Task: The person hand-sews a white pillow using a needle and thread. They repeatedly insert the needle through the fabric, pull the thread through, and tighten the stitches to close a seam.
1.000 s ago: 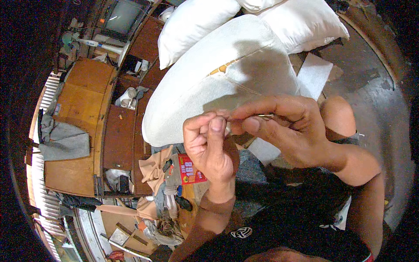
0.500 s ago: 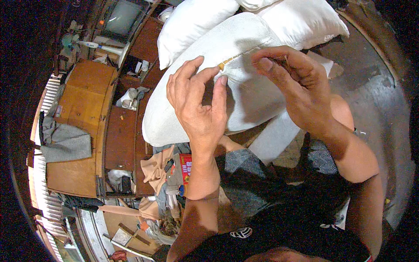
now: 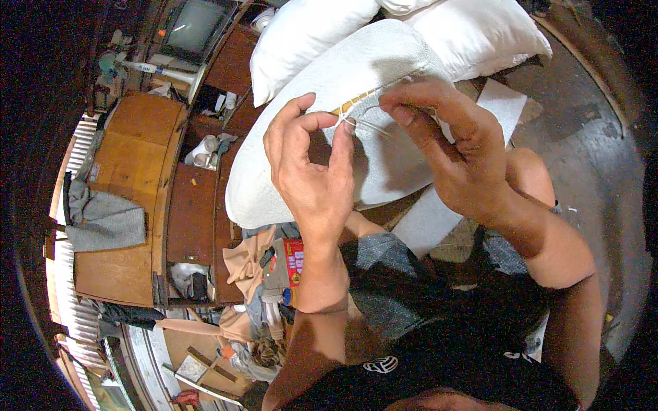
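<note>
A large white fabric cushion lies before me, its seam partly open over a strip of yellow filling. White stitches cross that gap. My left hand pinches the cloth edge at the near end of the gap between thumb and index finger; the other fingers curl loosely. White thread loops out from beside these fingertips. My right hand hovers over the cushion to the right of the seam, thumb and index finger closed on the thread. Whether a needle is among those fingers I cannot see.
Plump white pillows sit beyond the cushion. To the left stands a wooden cabinet with a grey cloth over it. Clothes and a red packet lie by my left forearm. A white sheet piece is beneath my right arm.
My right hand has moved slightly left and down, closer to the seam. The thread, stretched between the hands before, now hangs in a loose loop. My left hand keeps its pinch.
</note>
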`<state>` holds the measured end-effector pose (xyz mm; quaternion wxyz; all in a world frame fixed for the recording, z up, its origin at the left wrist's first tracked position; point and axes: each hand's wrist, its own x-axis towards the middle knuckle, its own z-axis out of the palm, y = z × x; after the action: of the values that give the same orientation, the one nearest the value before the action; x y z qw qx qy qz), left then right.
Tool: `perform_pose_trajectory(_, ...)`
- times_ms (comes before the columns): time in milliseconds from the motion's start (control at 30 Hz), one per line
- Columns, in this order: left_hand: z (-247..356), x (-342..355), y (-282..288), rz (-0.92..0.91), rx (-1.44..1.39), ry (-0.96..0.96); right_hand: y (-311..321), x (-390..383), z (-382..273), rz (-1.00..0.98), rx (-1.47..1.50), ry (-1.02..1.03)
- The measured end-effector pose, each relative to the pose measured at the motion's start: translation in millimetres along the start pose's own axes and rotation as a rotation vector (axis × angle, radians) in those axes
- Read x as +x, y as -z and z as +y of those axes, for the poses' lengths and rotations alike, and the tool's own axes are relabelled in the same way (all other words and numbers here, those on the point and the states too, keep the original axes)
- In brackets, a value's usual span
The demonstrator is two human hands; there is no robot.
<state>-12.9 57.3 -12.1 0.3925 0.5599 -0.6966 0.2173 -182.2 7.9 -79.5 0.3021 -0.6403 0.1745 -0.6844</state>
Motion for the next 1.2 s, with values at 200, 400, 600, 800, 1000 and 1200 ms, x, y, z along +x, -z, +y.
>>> perform_pose_trajectory(200, -3, 0, -1, 0.006, -0.012, 0.0, -8, -1, 0, 0.04, 0.004, -0.016)
perform_pose_trajectory(400, -1, -1, 3, -0.028, -0.022, 0.02, -10, -2, 0, 0.03, -0.036, -0.029)
perform_pose_trajectory(600, -3, 0, 6, -0.09, -0.025, 0.013, -19, -2, 12, 0.192, 0.085, 0.002)
perform_pose_trajectory(800, -3, 0, 9, -0.102, -0.003, 0.02, -12, 0, -1, 0.185, -0.066, 0.07)
perform_pose_trajectory(1000, -5, 0, 7, -0.102, -0.054, 0.034, -20, -11, -5, 0.065, -0.202, 0.24)
perform_pose_trajectory(1200, -6, -2, 7, -0.09, -0.037, 0.002, -25, -12, -17, -0.016, -0.072, -0.048)
